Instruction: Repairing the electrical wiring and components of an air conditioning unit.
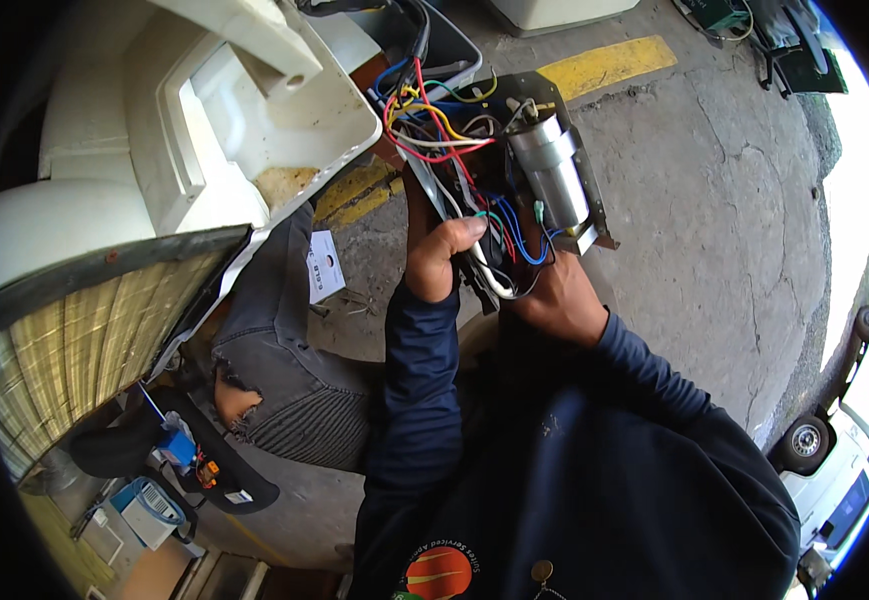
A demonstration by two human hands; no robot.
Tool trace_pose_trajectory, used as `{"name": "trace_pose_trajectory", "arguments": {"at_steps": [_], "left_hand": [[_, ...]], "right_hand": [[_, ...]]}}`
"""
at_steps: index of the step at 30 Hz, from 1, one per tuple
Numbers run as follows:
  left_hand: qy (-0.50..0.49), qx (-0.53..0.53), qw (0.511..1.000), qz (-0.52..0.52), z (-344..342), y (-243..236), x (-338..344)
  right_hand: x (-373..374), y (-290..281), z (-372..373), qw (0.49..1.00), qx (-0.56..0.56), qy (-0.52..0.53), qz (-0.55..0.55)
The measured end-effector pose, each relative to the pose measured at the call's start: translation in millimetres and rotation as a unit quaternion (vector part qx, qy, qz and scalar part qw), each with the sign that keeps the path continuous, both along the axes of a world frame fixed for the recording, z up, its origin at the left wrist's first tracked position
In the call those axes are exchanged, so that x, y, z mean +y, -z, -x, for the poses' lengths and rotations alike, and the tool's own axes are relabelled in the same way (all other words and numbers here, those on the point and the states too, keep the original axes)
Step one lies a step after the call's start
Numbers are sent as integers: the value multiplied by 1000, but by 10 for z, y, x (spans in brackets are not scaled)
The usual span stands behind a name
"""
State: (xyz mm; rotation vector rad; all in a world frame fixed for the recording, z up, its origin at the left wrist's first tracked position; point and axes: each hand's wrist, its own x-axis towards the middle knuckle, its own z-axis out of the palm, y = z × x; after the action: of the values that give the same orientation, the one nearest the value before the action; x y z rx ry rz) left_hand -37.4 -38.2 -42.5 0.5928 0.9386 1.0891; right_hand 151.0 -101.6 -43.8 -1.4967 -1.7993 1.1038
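Observation:
In front of me is an air conditioner's electrical control box [590, 172], a dark metal tray with a silver cylindrical capacitor [554, 172] in its right side. Red, yellow, white, blue and green wires [444, 130] run from it up to a thick dark cable bundle. My left hand [436, 262] grips the box's lower left edge, its thumb lying over a white sleeved wire [494, 287]. At the lower right, my right hand [566, 302] holds the box near looped blue wires [519, 235]; its fingertips are partly hidden by wires and metal.
To the left stands a large off-white air conditioner casing [324, 130] with a finned coil [74, 340]. A white carton [325, 267] lies beside my leg. A black tray [224, 455] holds small blue and orange items. Concrete floor [684, 240] spreads to the right, with a parked vehicle [839, 470] beyond.

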Motion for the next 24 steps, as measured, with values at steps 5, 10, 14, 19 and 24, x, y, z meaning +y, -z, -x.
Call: {"name": "trace_pose_trajectory", "arguments": {"at_steps": [5,10,14,19,24], "left_hand": [[20,-12,999,-40,-107,-154,25],[35,-13,996,-82,-69,-109,52],[50,13,997,-62,-50,-138,66],[44,-2,998,-37,-76,-182,59],[41,1,998,-52,-72,-134,91]], "right_hand": [[-39,-37,14,1000,-26,7,-11],[-69,-44,55,998,-59,15,-19],[-55,-5,76,996,-89,10,-26],[-41,7,83,994,-97,3,-40],[-12,0,77,996,-81,7,-34]]}}
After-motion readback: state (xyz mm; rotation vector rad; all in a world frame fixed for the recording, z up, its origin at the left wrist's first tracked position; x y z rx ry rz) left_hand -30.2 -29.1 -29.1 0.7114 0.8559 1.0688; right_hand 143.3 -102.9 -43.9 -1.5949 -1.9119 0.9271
